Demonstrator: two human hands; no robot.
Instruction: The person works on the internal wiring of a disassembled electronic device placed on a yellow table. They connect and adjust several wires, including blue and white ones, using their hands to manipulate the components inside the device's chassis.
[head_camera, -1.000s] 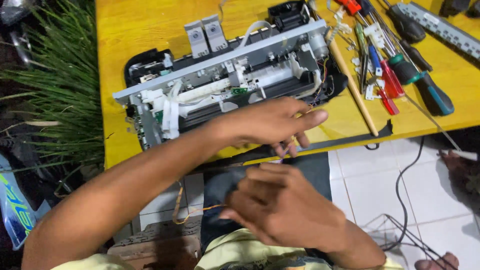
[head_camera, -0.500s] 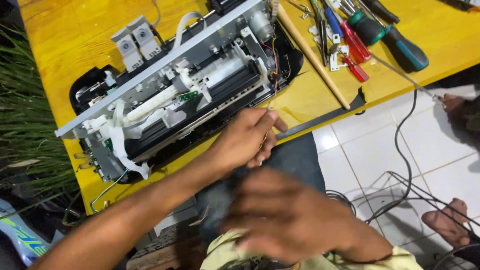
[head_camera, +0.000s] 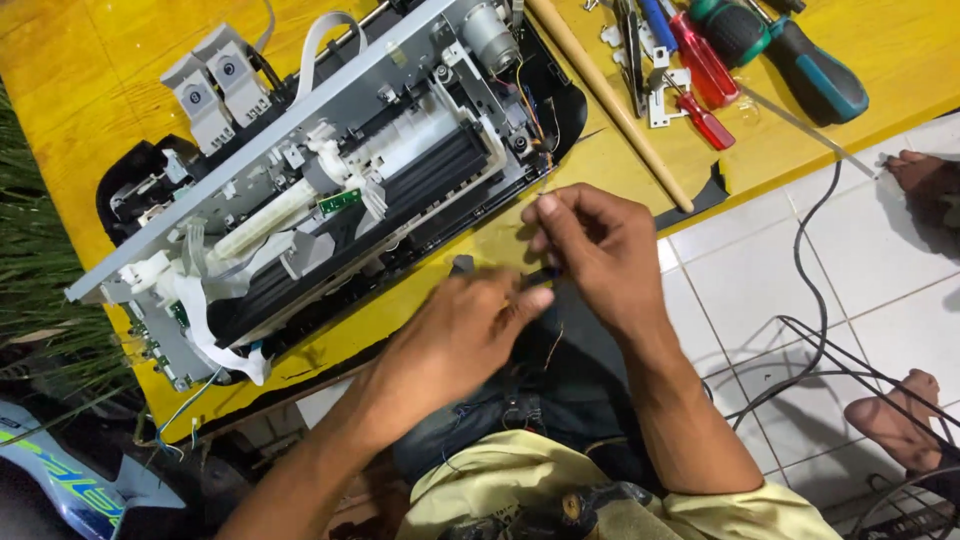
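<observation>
Small dark part sits pinched between both hands, just off the near edge of the yellow bench. Right hand fingers curl shut on it; left hand fingertips touch it. Opened printer lies on the bench beside them; screwdrivers lie farther right.

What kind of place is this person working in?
Probably a home or small repair spot for electronics. An opened printer mechanism with grey metal frame lies on a yellow wooden table, red- and green-handled screwdrivers lie beside it, and black cables trail over a white tiled floor.
</observation>
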